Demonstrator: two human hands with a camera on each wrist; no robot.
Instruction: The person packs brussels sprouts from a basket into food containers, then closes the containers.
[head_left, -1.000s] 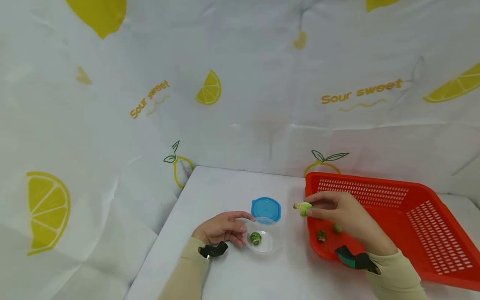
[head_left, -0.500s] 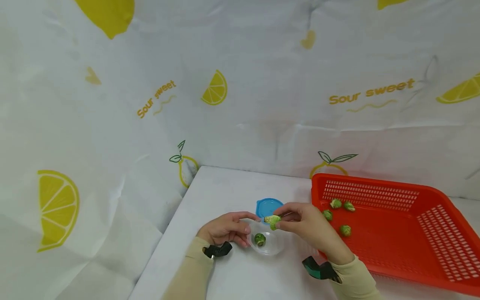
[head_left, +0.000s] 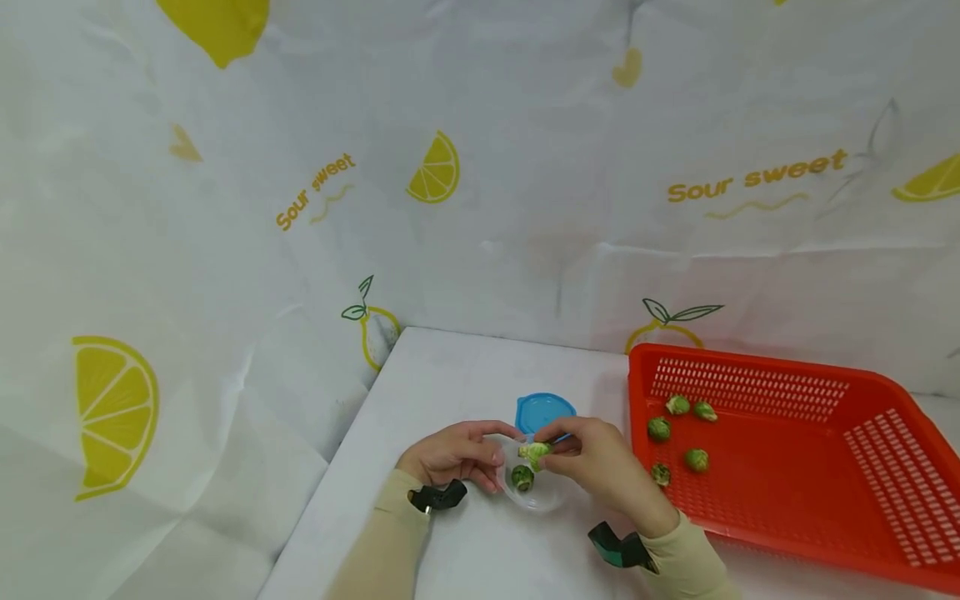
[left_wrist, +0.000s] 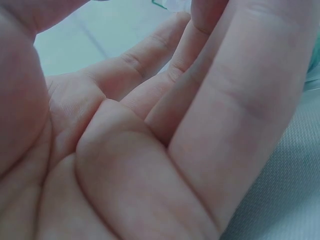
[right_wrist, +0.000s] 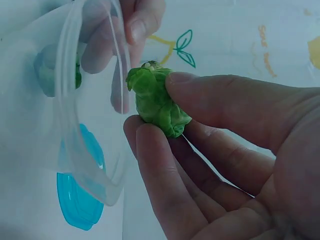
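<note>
A green Brussels sprout (right_wrist: 160, 102) is pinched between the thumb and fingers of my right hand (head_left: 603, 467). It is just above the mouth of a small clear plastic container (head_left: 543, 500), near its rim in the right wrist view. Another Brussels sprout (head_left: 522, 477) lies inside the container. My left hand (head_left: 456, 457) holds the container by its left side, thumb at the rim and fingers around the wall. The left wrist view is mostly filled by the palm (left_wrist: 135, 165), and the container barely shows there.
A blue lid (head_left: 542, 408) lies on the white table (head_left: 442, 375) behind the container. To the right stands a large red plastic basket (head_left: 795, 492) with several Brussels sprouts (head_left: 697, 460) toward its left side. A lemon-print cloth (head_left: 510, 192) hangs behind the table.
My right hand has carried the Brussels sprout left from over the red basket to the clear container. My left hand keeps holding the container. The head view has shifted slightly.
</note>
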